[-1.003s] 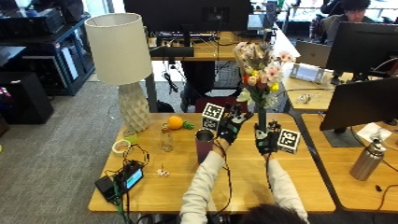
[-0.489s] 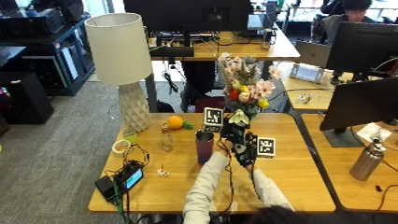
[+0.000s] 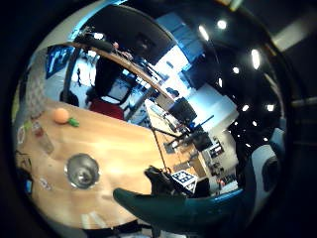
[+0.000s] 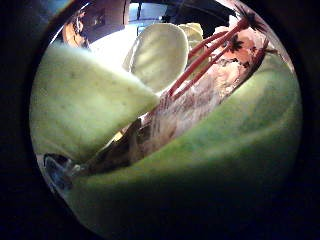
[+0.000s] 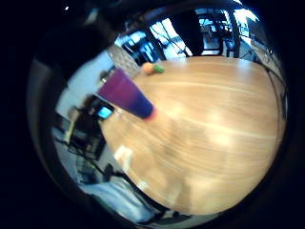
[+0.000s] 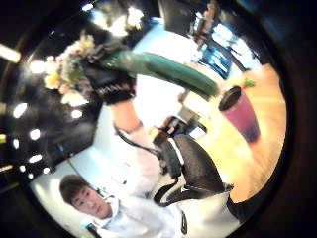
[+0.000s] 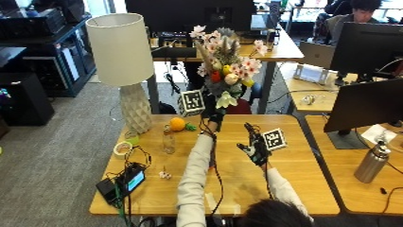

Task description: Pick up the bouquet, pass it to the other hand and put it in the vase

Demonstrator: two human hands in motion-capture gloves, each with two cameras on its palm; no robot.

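Observation:
My left hand [image 7: 213, 112] is raised above the wooden table [image 7: 302, 182] and grips the bouquet [image 7: 223, 64] by its green wrapped stem, flowers pointing up. The right thumb side palm view shows the left hand [image 6: 111, 87] curled round the green stem [image 6: 163, 69], whose end hangs just above the purple vase [image 6: 240, 111]. The vase [image 5: 126, 100] stands upright on the table; its open mouth [image 3: 81, 171] lies below the stem [image 3: 173, 206]. In the outside view my left forearm hides it. My right hand [image 7: 255, 147] hovers to the right, fingers straight, holding nothing.
A white lamp [image 7: 119, 56] stands at the table's far left. Beside it lie an orange [image 7: 178, 124], a small glass bottle [image 7: 167, 139] and a tape roll [image 7: 123, 148]. A black device [image 7: 129, 182] with cables sits near the left front. Monitors [image 7: 368, 104] stand to the right.
Both hands were on the bouquet's stem. The right hand has let go and drawn off to the right; the left hand has lifted the bouquet up and to the left, over the vase.

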